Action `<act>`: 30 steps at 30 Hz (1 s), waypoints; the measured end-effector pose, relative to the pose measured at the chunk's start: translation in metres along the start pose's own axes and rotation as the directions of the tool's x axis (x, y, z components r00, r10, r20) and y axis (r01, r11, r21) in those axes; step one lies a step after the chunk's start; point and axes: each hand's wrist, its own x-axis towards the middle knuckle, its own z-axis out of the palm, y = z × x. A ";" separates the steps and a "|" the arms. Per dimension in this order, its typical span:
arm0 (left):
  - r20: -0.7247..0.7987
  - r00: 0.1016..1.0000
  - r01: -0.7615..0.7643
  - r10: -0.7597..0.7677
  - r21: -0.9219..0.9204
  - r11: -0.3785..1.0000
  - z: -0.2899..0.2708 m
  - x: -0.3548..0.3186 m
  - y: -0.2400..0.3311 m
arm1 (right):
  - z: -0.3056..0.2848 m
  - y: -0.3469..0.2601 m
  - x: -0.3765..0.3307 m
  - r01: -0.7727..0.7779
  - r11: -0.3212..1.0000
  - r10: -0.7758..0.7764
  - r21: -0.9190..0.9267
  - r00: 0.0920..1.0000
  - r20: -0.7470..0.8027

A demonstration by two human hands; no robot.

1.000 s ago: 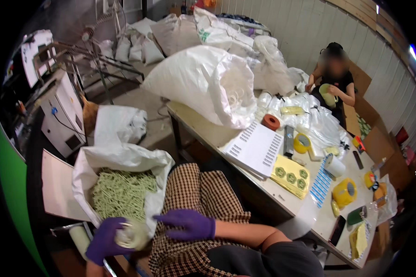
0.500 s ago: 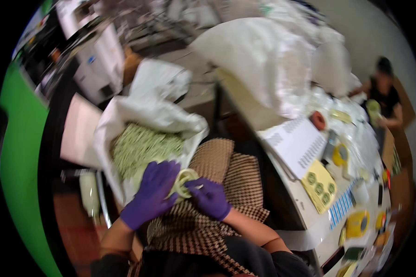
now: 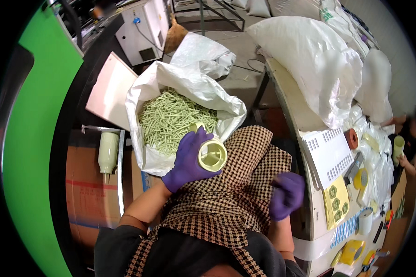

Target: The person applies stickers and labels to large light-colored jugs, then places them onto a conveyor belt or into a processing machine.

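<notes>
My left hand (image 3: 189,159), in a purple glove, grips a pale green, hollow plastic cylinder (image 3: 212,161). Its round open end is turned up, with inner parts showing inside. That hand is at the near edge of a white woven sack (image 3: 145,157), which holds many short, thin, pale green plastic sticks (image 3: 173,120). Over to the right, between my lap and the table, is my right hand (image 3: 286,196), also purple-gloved. Its fingers are curled in and partly smeared; whether they hold anything is hidden. A checked apron (image 3: 217,207) covers my lap.
The table (image 3: 300,104) on the right carries a bulky white bag (image 3: 309,60), papers (image 3: 326,152), a yellow card (image 3: 335,203) and tape rolls. A pale green bottle-shaped part (image 3: 108,152) hangs beside a cardboard box (image 3: 88,184). A co-worker (image 3: 409,143) holds a green part, far right.
My right hand has left the plastic cylinder and moved right toward the table. My left hand still holds the cylinder, its open end now more exposed. The whole view has shifted.
</notes>
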 end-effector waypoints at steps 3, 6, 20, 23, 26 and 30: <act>0.068 0.996 -0.067 0.061 0.102 0.992 -0.001 0.001 0.009 | 0.027 0.002 -0.019 -0.024 0.952 0.204 -0.306 0.794 0.572; -0.042 0.988 -0.144 0.146 0.043 0.989 0.003 0.008 0.020 | 0.060 0.018 -0.040 0.078 0.950 0.128 -0.302 0.786 0.605; -0.060 0.962 -0.256 0.266 0.130 0.958 0.021 0.023 -0.004 | 0.079 0.044 -0.018 -0.044 0.980 0.174 -0.196 0.674 0.718; -0.138 0.975 -0.176 0.173 -0.006 0.984 0.003 0.044 -0.039 | 0.039 0.050 0.010 0.012 0.991 0.089 -0.133 0.687 0.722; -0.237 0.963 -0.140 0.125 -0.046 0.989 -0.028 0.043 -0.066 | -0.035 0.078 0.050 0.255 0.935 -0.088 -0.245 0.838 0.538; -0.124 0.990 -0.064 0.069 0.045 0.997 -0.040 0.033 -0.064 | -0.130 0.163 0.111 -0.004 0.793 0.028 -0.609 0.999 0.029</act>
